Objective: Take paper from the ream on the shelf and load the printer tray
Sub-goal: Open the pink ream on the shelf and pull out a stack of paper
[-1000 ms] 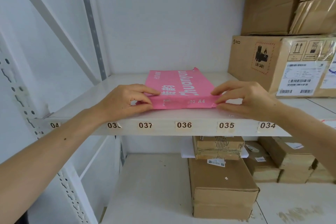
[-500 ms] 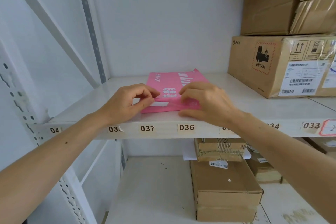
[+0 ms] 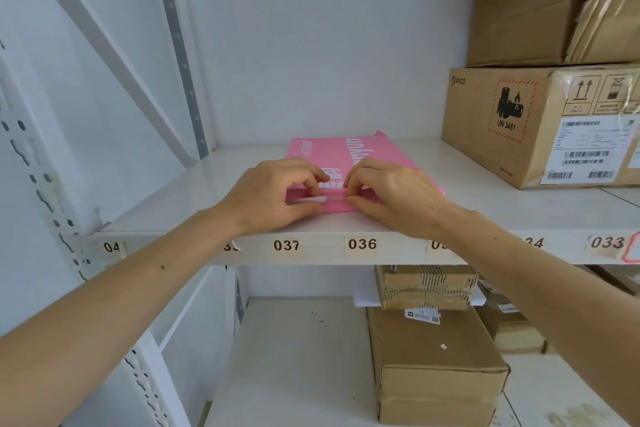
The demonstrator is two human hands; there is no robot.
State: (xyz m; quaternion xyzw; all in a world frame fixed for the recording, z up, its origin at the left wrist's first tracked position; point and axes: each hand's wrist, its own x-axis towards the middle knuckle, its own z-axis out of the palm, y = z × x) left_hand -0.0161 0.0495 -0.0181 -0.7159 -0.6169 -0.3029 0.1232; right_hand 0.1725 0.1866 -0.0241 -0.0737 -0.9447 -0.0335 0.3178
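Both forearms bare, no sleeves/rings; small mole on left forearm (image 3: 162, 267).

Both hands cover the pink ream's (image 3: 349, 156) near end; forearms hide shelf labels (image 3: 362, 244) beside 036; the PICO box (image 3: 512, 128) runs off frame.

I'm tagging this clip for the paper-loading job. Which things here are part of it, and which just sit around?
Part of the job:
pink ream, lying flat on the shelf
left hand and right hand, both pinching its near end

Just lying about:
PICO box and the boxes stacked on it
cardboard boxes on the lower shelf
number labels
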